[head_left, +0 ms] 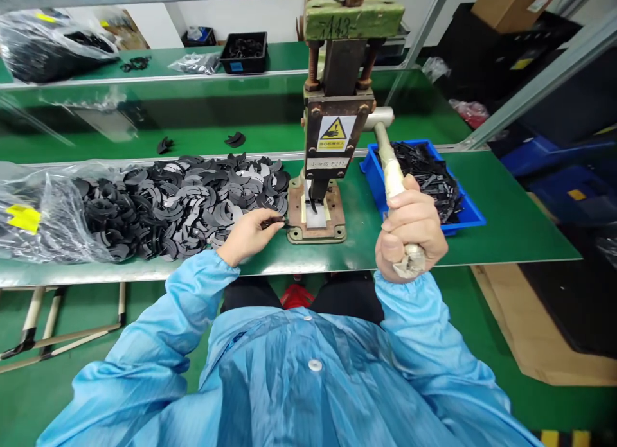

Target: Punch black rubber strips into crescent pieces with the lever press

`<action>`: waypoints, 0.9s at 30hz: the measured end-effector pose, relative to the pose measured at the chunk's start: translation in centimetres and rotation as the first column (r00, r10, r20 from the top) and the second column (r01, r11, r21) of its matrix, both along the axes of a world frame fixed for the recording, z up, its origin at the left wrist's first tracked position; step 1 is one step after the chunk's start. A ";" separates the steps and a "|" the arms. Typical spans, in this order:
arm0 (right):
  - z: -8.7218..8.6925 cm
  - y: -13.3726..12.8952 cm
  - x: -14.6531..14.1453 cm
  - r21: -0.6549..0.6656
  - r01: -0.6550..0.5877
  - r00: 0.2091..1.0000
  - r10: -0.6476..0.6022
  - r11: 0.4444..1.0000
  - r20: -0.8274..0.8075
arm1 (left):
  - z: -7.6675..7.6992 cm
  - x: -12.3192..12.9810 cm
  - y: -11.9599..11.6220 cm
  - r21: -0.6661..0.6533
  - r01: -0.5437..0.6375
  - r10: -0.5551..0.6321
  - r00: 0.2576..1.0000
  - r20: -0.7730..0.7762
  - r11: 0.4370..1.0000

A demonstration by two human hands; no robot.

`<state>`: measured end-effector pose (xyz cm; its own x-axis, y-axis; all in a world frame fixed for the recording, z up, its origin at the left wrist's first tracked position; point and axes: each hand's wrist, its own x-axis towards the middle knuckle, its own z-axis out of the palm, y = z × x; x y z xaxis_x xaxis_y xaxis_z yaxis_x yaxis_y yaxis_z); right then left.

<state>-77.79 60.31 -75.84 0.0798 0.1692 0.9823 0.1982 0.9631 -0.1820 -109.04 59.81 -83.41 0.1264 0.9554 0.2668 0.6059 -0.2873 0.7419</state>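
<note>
Green desk (506,228) at frame centre carries a press (332,145). Left hand (248,235) pinches a black part (276,222) just beside the press base; right hand (409,232) is clamped round the lever (393,174). Heap (183,200) at left looks largely unprocessed (many remain); bin (470,216) at right holds some parts.

A factory assembly line: a long green counter (506,228) carries a hand press (332,113) with a yellow warning label (333,133), a heap of black stamped parts (183,200) spilling from a plastic bag (38,216), and a blue bin (463,209) of more. The worker wears a blue smock (299,376); cartons (511,4) sit on racks behind.
</note>
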 end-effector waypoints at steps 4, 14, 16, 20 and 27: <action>0.1 -0.1 -0.1 0.007 0.016 1.000 -0.016 1.000 -0.014 | 0.0 1.7 3.5 -0.205 0.051 0.034 0.920 0.391 0.977; 0.2 -0.1 0.1 0.007 0.002 1.000 -0.002 1.000 0.011 | 0.9 5.0 8.4 -0.291 0.074 0.081 0.871 0.485 0.954; 0.2 -0.1 0.2 -0.001 0.011 1.000 -0.011 1.000 0.016 | 0.7 5.1 8.6 -0.289 0.084 0.081 0.853 0.515 0.954; 0.2 -0.2 0.1 -0.011 0.018 1.000 -0.017 1.000 0.015 | 0.8 5.1 8.7 -0.304 0.079 0.092 0.855 0.510 0.949; 0.1 -0.2 0.1 -0.015 0.015 1.000 -0.015 1.000 0.008 | 1.2 5.0 9.3 -0.397 0.091 0.108 0.886 0.450 0.913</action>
<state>-77.68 60.08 -75.72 0.0744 0.1830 0.9803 0.2144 0.9571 -0.1950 -104.08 69.15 -82.16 0.0776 0.9910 -0.1095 0.1741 0.0947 0.9802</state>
